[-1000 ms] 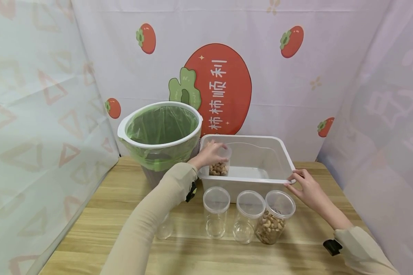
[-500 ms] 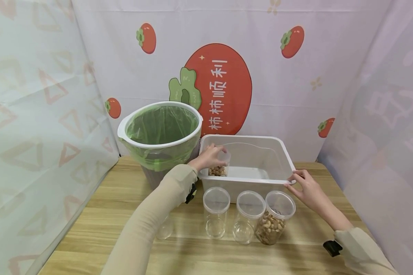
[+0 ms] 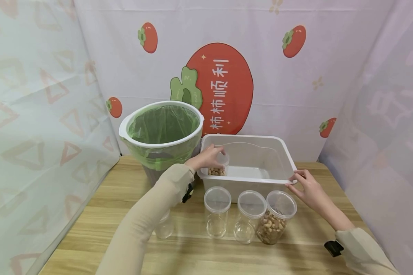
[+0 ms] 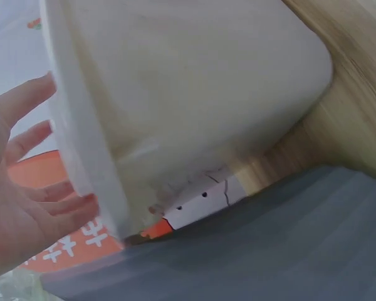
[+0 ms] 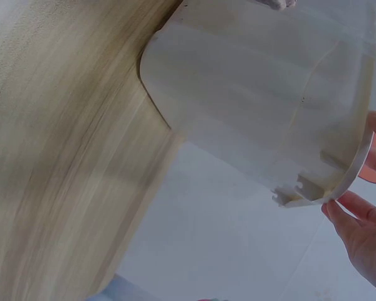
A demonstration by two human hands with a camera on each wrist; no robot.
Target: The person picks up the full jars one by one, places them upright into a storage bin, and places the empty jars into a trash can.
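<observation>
My left hand [image 3: 210, 157] reaches into the left end of a white plastic storage bin [image 3: 261, 182]. Its thumb and fingers grip the upper part of a clear jar of cashews [image 3: 217, 171], which stands upright inside the front wall. From the left wrist, this hand [image 4: 41, 194] shows beyond the bin's rim [image 4: 81, 125]; the jar is hidden there. At the front right corner, my right hand [image 3: 308, 191] pinches the bin's rim between thumb and fingers. The right wrist view shows the thumb [image 5: 344, 219] at that same corner.
Before the bin stand two clear lidded jars [image 3: 217, 214] [image 3: 249, 219] without nuts and a lidded jar of cashews [image 3: 272, 225]. Another clear jar [image 3: 165, 227] is partly behind my left sleeve. A trash can with a green liner [image 3: 161, 145] stands left of the bin.
My left hand has lowered the jar of cashews a little deeper into the bin, moving slightly left. The right hand keeps its hold on the rim.
</observation>
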